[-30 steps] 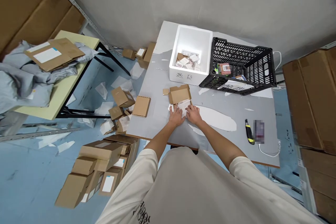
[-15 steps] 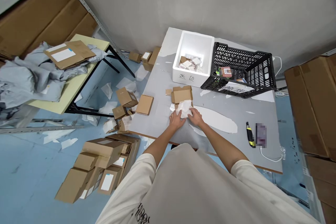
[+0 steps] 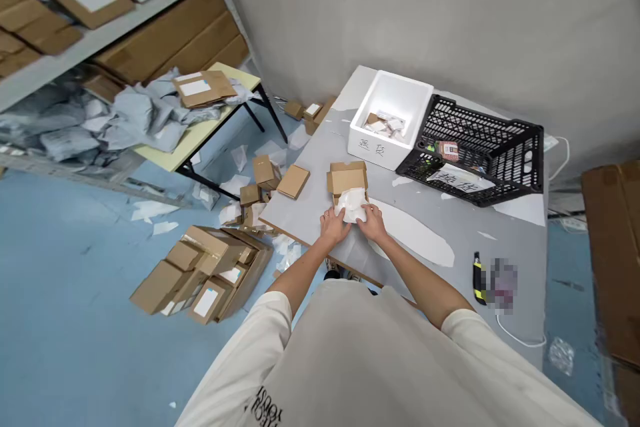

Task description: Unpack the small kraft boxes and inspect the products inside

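Note:
My left hand and my right hand both grip a crumpled white paper wrap on the grey table. The wrap sits at the near end of a small open cardboard box, whose lid flap stands up behind it. Both hands have their fingers curled onto the white wrap from either side. What lies inside the wrap is hidden.
A white foam box with small packets and a black plastic crate stand at the table's back. A flat small carton lies left, a yellow-black cutter right. Cartons and paper scraps litter the blue floor.
The white wrap has been lifted and gathered up against the open box between both hands. My head has turned left, showing more of the shelves.

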Demonstrator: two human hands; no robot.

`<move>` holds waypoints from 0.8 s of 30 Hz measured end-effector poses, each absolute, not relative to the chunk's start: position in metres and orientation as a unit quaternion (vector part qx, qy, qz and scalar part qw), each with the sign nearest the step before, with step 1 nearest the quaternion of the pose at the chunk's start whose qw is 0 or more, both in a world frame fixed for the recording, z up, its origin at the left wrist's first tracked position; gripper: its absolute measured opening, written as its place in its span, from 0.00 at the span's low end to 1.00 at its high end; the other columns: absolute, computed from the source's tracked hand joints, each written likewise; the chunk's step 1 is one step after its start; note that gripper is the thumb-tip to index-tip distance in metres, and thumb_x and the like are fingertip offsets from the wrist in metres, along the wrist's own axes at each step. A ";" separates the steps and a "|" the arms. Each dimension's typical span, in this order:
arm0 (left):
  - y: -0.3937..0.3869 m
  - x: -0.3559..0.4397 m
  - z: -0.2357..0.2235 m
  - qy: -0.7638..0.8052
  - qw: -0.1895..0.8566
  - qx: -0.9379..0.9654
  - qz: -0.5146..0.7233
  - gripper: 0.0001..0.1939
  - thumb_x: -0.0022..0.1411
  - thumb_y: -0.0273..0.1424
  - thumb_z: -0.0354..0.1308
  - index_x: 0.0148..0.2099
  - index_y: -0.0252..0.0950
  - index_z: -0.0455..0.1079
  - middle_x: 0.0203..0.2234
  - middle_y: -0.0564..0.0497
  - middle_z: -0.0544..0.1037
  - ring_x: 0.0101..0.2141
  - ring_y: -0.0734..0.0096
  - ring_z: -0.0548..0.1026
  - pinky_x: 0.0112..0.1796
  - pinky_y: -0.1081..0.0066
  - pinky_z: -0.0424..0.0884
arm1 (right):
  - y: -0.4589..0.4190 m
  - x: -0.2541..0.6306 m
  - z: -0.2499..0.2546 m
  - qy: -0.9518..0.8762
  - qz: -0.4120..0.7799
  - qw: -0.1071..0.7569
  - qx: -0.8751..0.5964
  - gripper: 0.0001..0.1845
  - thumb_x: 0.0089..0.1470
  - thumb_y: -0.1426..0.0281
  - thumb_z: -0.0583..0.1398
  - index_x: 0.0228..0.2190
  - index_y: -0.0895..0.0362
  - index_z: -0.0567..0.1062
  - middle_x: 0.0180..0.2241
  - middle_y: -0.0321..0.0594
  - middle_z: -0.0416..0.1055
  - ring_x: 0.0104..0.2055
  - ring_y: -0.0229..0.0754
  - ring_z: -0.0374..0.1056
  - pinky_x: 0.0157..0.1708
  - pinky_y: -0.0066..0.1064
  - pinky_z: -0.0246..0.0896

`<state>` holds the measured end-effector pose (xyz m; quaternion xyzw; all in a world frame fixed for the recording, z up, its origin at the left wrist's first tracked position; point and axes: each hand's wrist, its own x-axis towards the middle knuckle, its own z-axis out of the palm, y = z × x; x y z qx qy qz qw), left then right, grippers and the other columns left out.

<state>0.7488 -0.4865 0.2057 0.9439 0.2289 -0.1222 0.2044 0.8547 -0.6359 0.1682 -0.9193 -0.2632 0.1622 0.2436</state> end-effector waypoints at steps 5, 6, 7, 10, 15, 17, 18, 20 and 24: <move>-0.466 0.710 0.228 0.272 0.195 0.938 -0.090 0.34 0.65 0.48 0.51 0.70 0.44 0.53 0.65 0.37 0.56 0.61 0.43 0.58 0.57 0.50 0.56 | -0.603 0.840 0.176 -0.337 0.142 0.265 -0.892 0.31 0.52 0.64 0.60 0.58 0.55 0.65 0.59 0.51 0.57 0.60 0.57 0.55 0.59 0.47 0.56; -0.461 0.701 0.231 0.285 0.195 0.935 -0.083 0.35 0.65 0.48 0.51 0.70 0.44 0.53 0.65 0.37 0.56 0.60 0.43 0.59 0.57 0.50 0.57 | -0.593 0.836 0.178 -0.352 0.139 0.266 -0.887 0.31 0.52 0.64 0.60 0.58 0.55 0.65 0.59 0.51 0.57 0.60 0.57 0.55 0.59 0.47 0.55; -0.455 0.693 0.233 0.298 0.195 0.931 -0.078 0.34 0.65 0.48 0.51 0.70 0.44 0.53 0.65 0.37 0.56 0.60 0.43 0.59 0.57 0.50 0.57 | -0.583 0.831 0.180 -0.368 0.137 0.264 -0.881 0.31 0.53 0.65 0.60 0.58 0.56 0.65 0.59 0.52 0.57 0.60 0.57 0.55 0.60 0.47 0.54; -0.433 0.669 0.238 0.334 0.196 0.919 -0.065 0.34 0.65 0.47 0.51 0.70 0.44 0.54 0.64 0.37 0.57 0.60 0.42 0.59 0.57 0.50 0.57 | -0.547 0.815 0.186 -0.410 0.130 0.258 -0.865 0.30 0.53 0.66 0.59 0.57 0.57 0.65 0.58 0.53 0.57 0.61 0.57 0.54 0.62 0.47 0.52; -0.379 0.631 0.239 0.387 0.190 0.902 -0.030 0.34 0.65 0.46 0.52 0.70 0.43 0.54 0.64 0.37 0.58 0.60 0.42 0.60 0.58 0.49 0.57 | -0.475 0.790 0.196 -0.460 0.129 0.242 -0.845 0.30 0.54 0.65 0.59 0.58 0.57 0.65 0.59 0.52 0.57 0.61 0.56 0.55 0.61 0.46 0.51; -0.352 0.616 0.237 0.404 0.191 0.894 -0.025 0.34 0.65 0.44 0.52 0.70 0.42 0.53 0.64 0.37 0.57 0.61 0.42 0.60 0.58 0.49 0.57 | -0.441 0.778 0.198 -0.474 0.135 0.232 -0.838 0.30 0.54 0.65 0.59 0.58 0.57 0.65 0.59 0.52 0.57 0.60 0.56 0.56 0.61 0.46 0.52; -0.337 0.608 0.236 0.412 0.193 0.890 -0.025 0.34 0.65 0.44 0.52 0.70 0.42 0.53 0.65 0.36 0.57 0.61 0.41 0.60 0.58 0.49 0.57 | -0.423 0.771 0.199 -0.479 0.139 0.226 -0.837 0.29 0.54 0.65 0.59 0.58 0.57 0.66 0.59 0.51 0.58 0.59 0.56 0.57 0.60 0.46 0.52; -0.305 0.592 0.233 0.427 0.196 0.883 -0.027 0.34 0.65 0.42 0.53 0.70 0.41 0.53 0.65 0.35 0.56 0.61 0.40 0.59 0.58 0.48 0.57 | -0.387 0.756 0.201 -0.482 0.143 0.208 -0.839 0.29 0.54 0.63 0.60 0.57 0.55 0.67 0.59 0.51 0.60 0.58 0.57 0.58 0.58 0.48 0.54; -0.240 0.561 0.225 0.448 0.200 0.871 -0.026 0.35 0.65 0.41 0.53 0.71 0.41 0.53 0.66 0.35 0.55 0.61 0.39 0.60 0.59 0.48 0.57 | -0.314 0.730 0.204 -0.492 0.151 0.181 -0.838 0.27 0.53 0.60 0.61 0.55 0.52 0.69 0.57 0.48 0.64 0.57 0.59 0.59 0.56 0.50 0.55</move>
